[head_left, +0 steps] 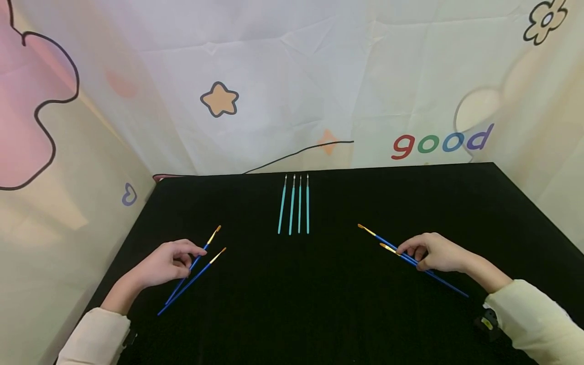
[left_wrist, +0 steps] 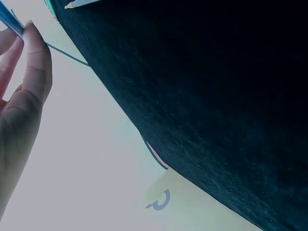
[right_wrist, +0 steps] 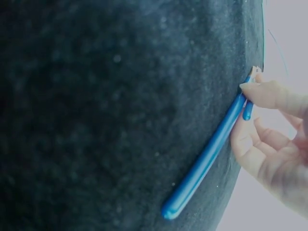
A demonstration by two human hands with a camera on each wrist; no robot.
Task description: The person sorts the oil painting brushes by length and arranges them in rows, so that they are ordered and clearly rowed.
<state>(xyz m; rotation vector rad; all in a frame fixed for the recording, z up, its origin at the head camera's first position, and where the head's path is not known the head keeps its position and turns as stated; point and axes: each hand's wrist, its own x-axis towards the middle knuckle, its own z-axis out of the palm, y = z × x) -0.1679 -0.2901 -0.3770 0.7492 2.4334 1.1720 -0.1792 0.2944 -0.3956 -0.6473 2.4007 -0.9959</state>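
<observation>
At the left, my left hand (head_left: pixel 171 263) pinches a blue paintbrush (head_left: pixel 175 293) by its handle, its brown bristles pointing up and away. A second blue paintbrush (head_left: pixel 196 276) lies just right of it, their handle ends close together. In the left wrist view, the fingers (left_wrist: pixel 36 67) hold a blue handle (left_wrist: pixel 10 21) at the top left corner. Over on the right, my right hand (head_left: pixel 435 253) pinches one of two blue paintbrushes (head_left: pixel 385 238) that lie nearly along each other. The right wrist view shows a long blue handle (right_wrist: pixel 204 161) beside the thumb (right_wrist: pixel 269 94); fingers partly hide both brushes.
Several light-blue paintbrushes (head_left: pixel 290 208) lie side by side at the back middle of the black table (head_left: pixel 292 304), bristles toward the far edge. A printed cloth (head_left: pixel 292 76) hangs behind and along both sides of the table.
</observation>
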